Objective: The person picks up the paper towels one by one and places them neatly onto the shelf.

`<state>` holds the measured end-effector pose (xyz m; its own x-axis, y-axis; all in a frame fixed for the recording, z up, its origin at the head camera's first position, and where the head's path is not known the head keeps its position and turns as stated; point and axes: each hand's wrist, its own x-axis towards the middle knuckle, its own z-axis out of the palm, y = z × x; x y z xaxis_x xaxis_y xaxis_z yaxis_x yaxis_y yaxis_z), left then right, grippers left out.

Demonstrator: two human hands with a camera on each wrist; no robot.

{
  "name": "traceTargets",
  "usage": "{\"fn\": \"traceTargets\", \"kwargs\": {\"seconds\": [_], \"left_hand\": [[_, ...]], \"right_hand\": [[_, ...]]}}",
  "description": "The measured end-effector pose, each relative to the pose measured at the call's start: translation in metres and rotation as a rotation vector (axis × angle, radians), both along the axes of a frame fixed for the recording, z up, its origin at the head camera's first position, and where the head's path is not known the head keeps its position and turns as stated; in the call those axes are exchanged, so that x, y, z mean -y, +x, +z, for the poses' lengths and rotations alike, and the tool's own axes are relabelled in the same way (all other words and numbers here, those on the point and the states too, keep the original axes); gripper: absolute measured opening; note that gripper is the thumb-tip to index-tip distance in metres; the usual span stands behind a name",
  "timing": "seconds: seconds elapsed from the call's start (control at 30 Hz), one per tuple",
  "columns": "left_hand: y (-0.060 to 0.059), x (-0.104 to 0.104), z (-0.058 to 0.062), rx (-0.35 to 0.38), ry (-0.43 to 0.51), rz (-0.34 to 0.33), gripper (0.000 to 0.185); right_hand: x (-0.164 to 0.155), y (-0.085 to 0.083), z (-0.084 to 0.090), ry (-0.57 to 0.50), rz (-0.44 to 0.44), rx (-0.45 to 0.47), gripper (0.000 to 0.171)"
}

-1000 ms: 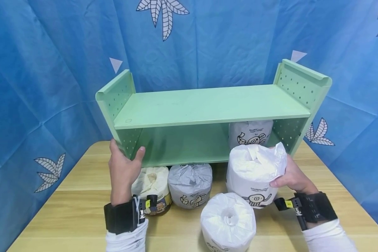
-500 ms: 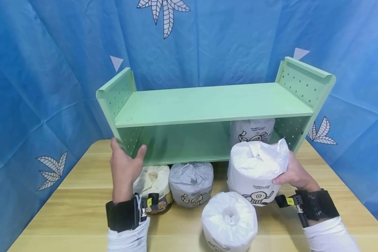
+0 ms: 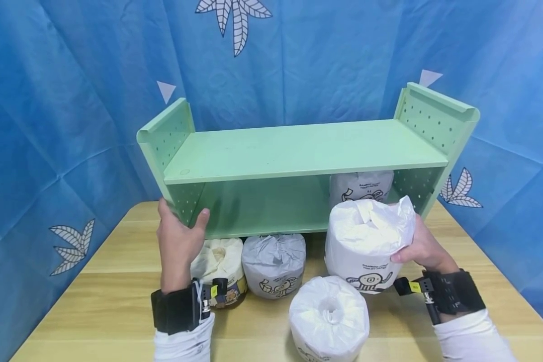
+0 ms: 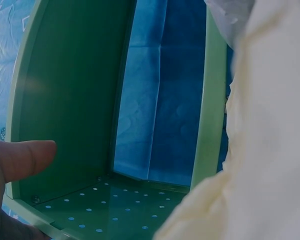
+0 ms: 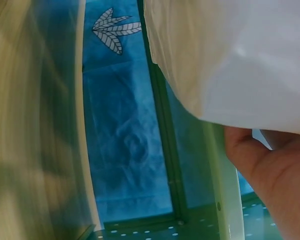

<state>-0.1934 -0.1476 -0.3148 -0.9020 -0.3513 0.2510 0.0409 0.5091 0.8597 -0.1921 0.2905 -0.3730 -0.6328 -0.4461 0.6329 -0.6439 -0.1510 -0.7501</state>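
On the wooden worktop (image 3: 117, 301), backed by blue cloth (image 3: 72, 100): right hand (image 3: 423, 249) grips a wrapped roll (image 3: 366, 246) near the right edge; left hand (image 3: 176, 241) clasps the green shelf (image 3: 298, 151) at its left end.

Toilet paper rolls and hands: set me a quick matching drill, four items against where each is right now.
Items:
1. left hand
2. right hand
3. roll behind the held one
4. nearest roll

Places:
A. on the lower tier of the green shelf
B. on the table, at the front
C. gripping the shelf's left side panel
D. holding a white wrapped roll

Pairs: 1-C, 2-D, 3-A, 4-B
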Motion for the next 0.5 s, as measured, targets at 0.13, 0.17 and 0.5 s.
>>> {"fn": "traceTargets", "kwargs": {"seconds": [0.13,0.17,0.5], "left_hand": [[0.000,0.001,0.000,0.022,-0.001,0.004,0.095],[0.000,0.001,0.000,0.027,-0.001,0.005,0.095],[0.000,0.004,0.000,0.045,-0.015,0.000,0.096]], "right_hand": [[0.001,0.000,0.005,0.010,-0.014,-0.001,0.079],[0.001,0.001,0.006,0.019,-0.027,0.006,0.079],[0.006,0.001,0.013,0.021,-0.042,0.021,0.079]]}}
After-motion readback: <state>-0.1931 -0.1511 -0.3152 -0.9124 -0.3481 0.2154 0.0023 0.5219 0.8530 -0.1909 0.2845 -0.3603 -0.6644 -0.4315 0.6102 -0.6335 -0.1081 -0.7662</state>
